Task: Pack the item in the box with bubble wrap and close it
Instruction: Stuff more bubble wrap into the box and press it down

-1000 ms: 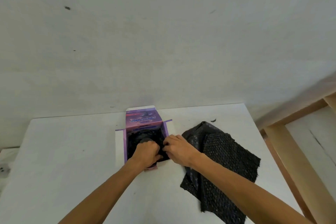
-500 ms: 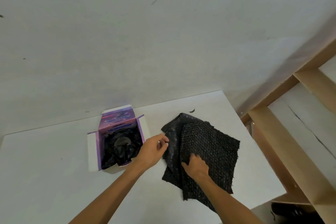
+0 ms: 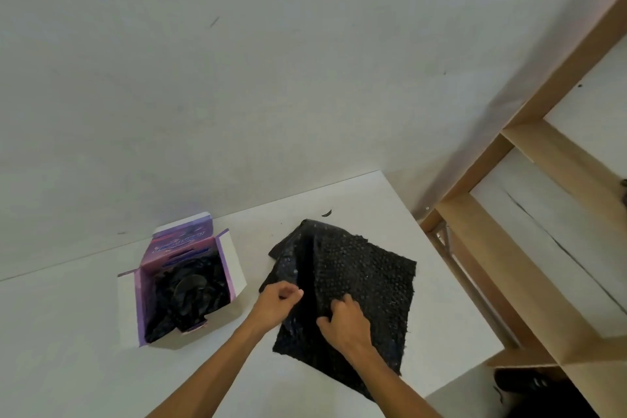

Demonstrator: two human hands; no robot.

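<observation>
Black wrap (image 3: 359,278), near table's (image 3: 68,332) right edge, pinched by left hand (image 3: 276,304) and gripped by right hand (image 3: 342,322), presumably for padding the open, part-filled box (image 3: 185,282).

A plain workroom: bare white wall (image 3: 271,78), white table (image 3: 84,366), unfinished wooden shelving (image 3: 543,159).

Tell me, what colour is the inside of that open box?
Purple, with white flaps; the box shows best in the head view, the only one here.

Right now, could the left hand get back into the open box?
Probably yes. The left hand is at the bubble wrap edge, beside the box, whose flaps stand open; nothing lies between them.
</observation>
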